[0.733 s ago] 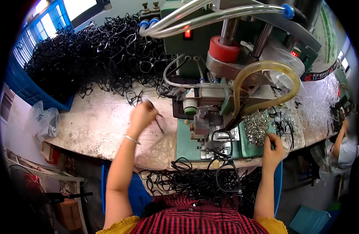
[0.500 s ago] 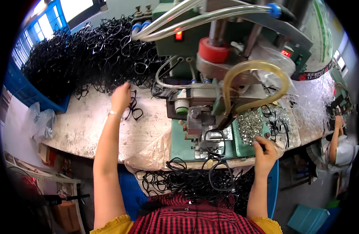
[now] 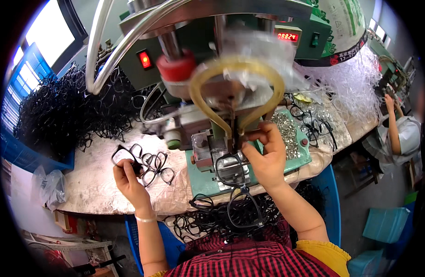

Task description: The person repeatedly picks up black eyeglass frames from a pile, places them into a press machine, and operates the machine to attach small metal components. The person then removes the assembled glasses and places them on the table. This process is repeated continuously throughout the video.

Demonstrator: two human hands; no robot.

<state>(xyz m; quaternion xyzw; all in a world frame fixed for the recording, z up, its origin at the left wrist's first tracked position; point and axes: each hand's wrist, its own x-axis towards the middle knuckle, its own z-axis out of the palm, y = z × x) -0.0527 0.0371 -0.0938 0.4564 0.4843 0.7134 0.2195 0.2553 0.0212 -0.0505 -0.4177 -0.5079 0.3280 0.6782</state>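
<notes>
My left hand (image 3: 133, 188) is closed on a black eyeglass frame (image 3: 120, 156), low over the table. Beside it lie several loose black eyeglass frames (image 3: 157, 170). Another eyeglass frame (image 3: 244, 226) sits at the press (image 3: 204, 162), one rim over the metal fixture and the other jutting toward me. My right hand (image 3: 268, 161) has its thumb and fingers pinched together at the press head, just above that frame's far rim. Whatever those fingertips hold is too small to make out. A yellowish tube loop (image 3: 279, 87), blurred, arches above my right hand.
Small shiny metal parts (image 3: 286, 134) fill a green tray right of the press. A big heap of black eyeglass frames (image 3: 60, 115) lies far left by a blue crate (image 3: 35, 150). More frames fill a blue bin (image 3: 332, 198) at my lap. A person (image 3: 401, 134) works far right.
My left hand has come back from the heap toward me and now holds an eyeglass frame. My right hand has moved left from the metal parts to the press head. The view has shifted.
</notes>
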